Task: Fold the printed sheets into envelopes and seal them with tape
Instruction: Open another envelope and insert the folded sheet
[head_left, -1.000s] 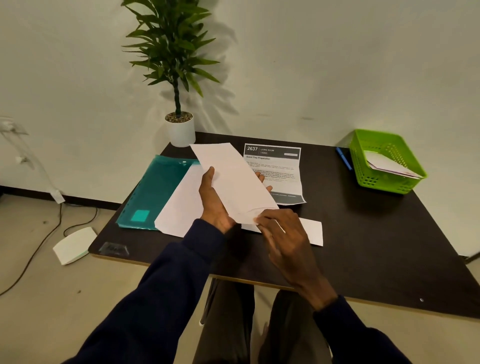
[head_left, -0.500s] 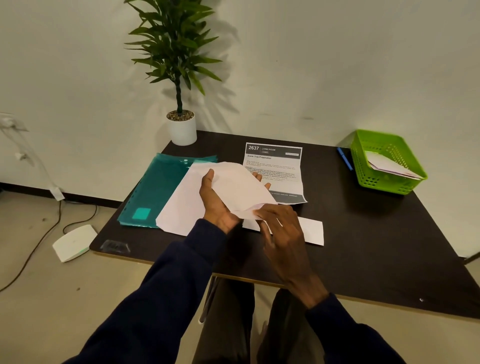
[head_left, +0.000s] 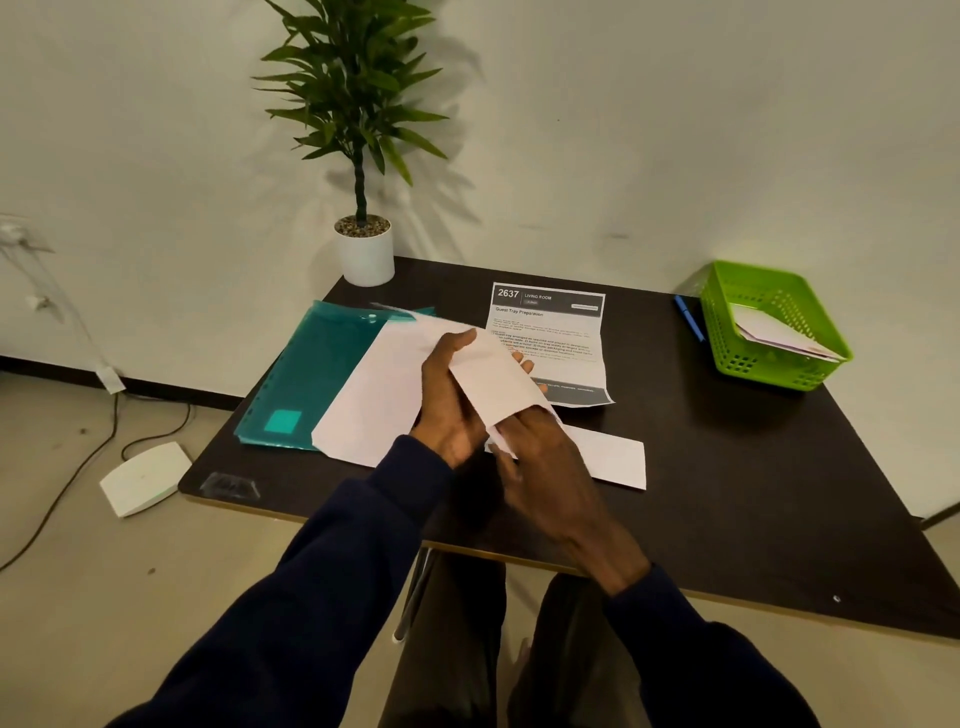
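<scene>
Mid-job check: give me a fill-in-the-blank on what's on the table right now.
1. The left hand and right hand hold a folded ____ paper sheet.
2. The flat printed sheet on the dark table is headed with the number ____.
3. The plastic mesh basket at the table's far right is coloured ____.
Missing words: white; 2637; green.

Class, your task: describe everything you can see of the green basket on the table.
The green basket is bright lime, plastic-looking and rectangular, with perforated walls. It stands upright on the dark table, at its far right side. Folded white papers lie tilted inside it. A blue pen lies just left of it; whether they touch cannot be told.
</scene>
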